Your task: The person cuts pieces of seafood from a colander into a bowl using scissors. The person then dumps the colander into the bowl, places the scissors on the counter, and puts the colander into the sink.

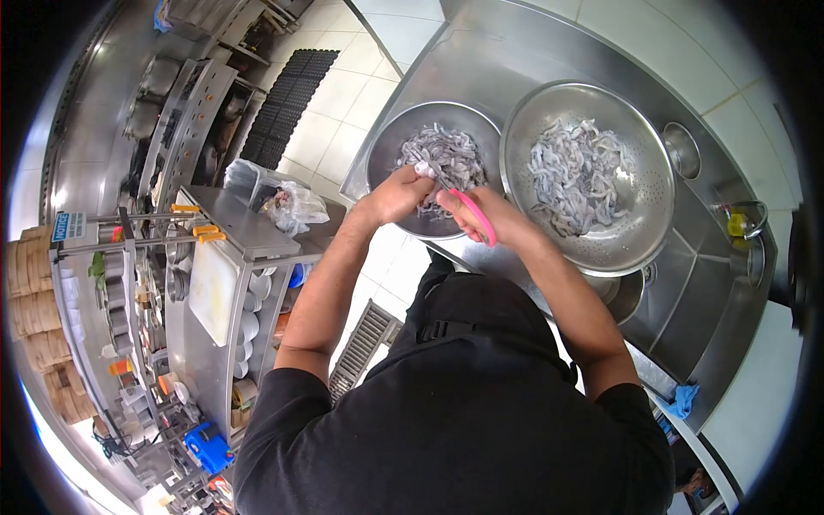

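Observation:
My left hand (396,196) is closed, pinching a small whitish piece of raw seafood (424,169) over a steel bowl (384,142). In my right hand (491,213) is a pair of scissors with pink handles (479,220); the blades point at that piece. Beneath both hands, the bowl holds a heap of raw grey-white seafood (455,153), possibly shrimp or squid; the exact kind is unclear. Right beside it stands a large steel colander (645,202) with more of the same seafood (573,172) inside.
Bowl and colander rest on a steel sink counter (489,43). A small steel bowl (682,150) sits beyond the colander, and a blue cloth (682,400) lies by the right edge. To the left are a white cutting board (215,287) and a plastic bag (296,209) on a steel bench.

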### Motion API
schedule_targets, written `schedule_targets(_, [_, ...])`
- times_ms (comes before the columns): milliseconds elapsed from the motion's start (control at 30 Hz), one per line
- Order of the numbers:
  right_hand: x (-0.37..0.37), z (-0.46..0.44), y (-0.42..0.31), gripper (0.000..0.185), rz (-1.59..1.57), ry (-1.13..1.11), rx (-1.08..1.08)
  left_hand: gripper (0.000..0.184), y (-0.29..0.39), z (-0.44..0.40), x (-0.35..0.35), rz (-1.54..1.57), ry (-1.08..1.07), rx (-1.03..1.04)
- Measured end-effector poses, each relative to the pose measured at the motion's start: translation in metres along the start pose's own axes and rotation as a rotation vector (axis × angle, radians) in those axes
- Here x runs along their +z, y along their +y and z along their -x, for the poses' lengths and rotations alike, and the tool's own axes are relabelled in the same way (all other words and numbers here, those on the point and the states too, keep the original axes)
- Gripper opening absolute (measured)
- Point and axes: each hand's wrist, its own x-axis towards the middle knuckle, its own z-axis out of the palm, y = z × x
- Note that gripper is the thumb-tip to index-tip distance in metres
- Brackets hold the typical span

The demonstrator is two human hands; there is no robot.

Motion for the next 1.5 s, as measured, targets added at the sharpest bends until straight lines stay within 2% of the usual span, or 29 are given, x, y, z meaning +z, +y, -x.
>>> schedule_targets(67, [0.0, -0.002, 0.0, 0.069, -0.014, 0.003, 0.0, 0.024, -0.001, 0.0, -0.003, -0.011, -0.028, -0.007])
schedule_targets(167, [0.002, -0.007, 0.005, 0.07, -0.022, 0.023, -0.021, 0.025, -0.001, 0.0, 0.002, -0.038, 0.063, 0.001])
schedule_targets(267, [0.004, -0.006, 0.004, 0.071, -0.105, 0.014, -0.007, 0.029, -0.018, -0.013, -0.004, -0.152, 0.062, 0.034])
schedule_targets(367, [0.005, -0.007, 0.003, 0.073, -0.112, -0.017, -0.014, 0.033, -0.013, -0.006, 0.003, -0.304, 0.11, 0.165])
schedule_targets(467, [0.006, -0.008, 0.001, 0.075, -0.101, 0.002, -0.03, 0.035, -0.013, -0.01, 0.009, -0.48, 0.097, 0.048])
schedule_targets(567, [0.003, -0.006, -0.003, 0.074, -0.183, 0.038, -0.038, 0.035, -0.028, -0.022, 0.011, -0.622, 0.11, 0.17])
schedule_targets(667, [0.001, 0.002, -0.022, 0.073, -0.156, 0.13, -0.099, 0.034, -0.033, -0.019, 0.019, -0.654, 0.157, 0.199])
schedule_targets(767, [-0.012, 0.013, -0.03, 0.074, -0.136, 0.159, -0.048, 0.036, -0.04, -0.023, 0.02, -0.673, 0.34, 0.177])
schedule_targets(833, [-0.014, 0.021, -0.033, 0.074, -0.072, 0.143, 0.003, 0.043, -0.048, -0.029, 0.009, -0.767, 0.396, 0.176])
schedule_targets(867, [-0.015, 0.027, -0.034, 0.075, -0.046, 0.152, 0.034, 0.048, -0.047, -0.031, 0.006, -0.742, 0.405, 0.089])
schedule_targets(933, [-0.013, 0.033, -0.029, 0.075, -0.018, 0.14, 0.05, 0.046, -0.046, -0.037, 0.001, -0.837, 0.483, 0.071])
schedule_targets(1000, [-0.009, 0.034, -0.019, 0.076, 0.053, 0.14, 0.05, 0.042, -0.045, -0.038, -0.005, -0.833, 0.487, 0.139])
schedule_targets(1067, [-0.005, 0.034, -0.008, 0.077, 0.166, 0.158, 0.04, 0.042, -0.033, -0.037, -0.008, -0.777, 0.421, 0.091])
schedule_targets(1167, [-0.005, 0.049, -0.012, 0.082, 0.315, 0.207, 0.007, 0.043, -0.023, -0.039, -0.002, -0.849, 0.334, 0.133])
schedule_targets(1267, [-0.013, 0.061, -0.013, 0.084, 0.397, 0.262, 0.001, 0.046, -0.044, -0.055, -0.007, -0.987, 0.407, 0.345])
schedule_targets(1300, [-0.016, 0.065, -0.013, 0.084, 0.401, 0.279, 0.0, 0.041, -0.033, -0.058, -0.004, -1.014, 0.467, 0.439])
schedule_targets(1400, [-0.027, 0.089, -0.017, 0.08, 0.335, 0.382, -0.05, 0.033, 0.012, -0.058, 0.005, -0.823, 0.486, 0.35])
schedule_targets(1433, [-0.033, 0.1, -0.017, 0.078, 0.3, 0.423, -0.074, 0.024, 0.032, -0.058, 0.015, -0.777, 0.545, 0.335])
schedule_targets(1500, [-0.051, 0.121, -0.009, 0.072, 0.253, 0.546, -0.067, 0.021, 0.067, -0.061, 0.034, -0.74, 0.547, 0.508])
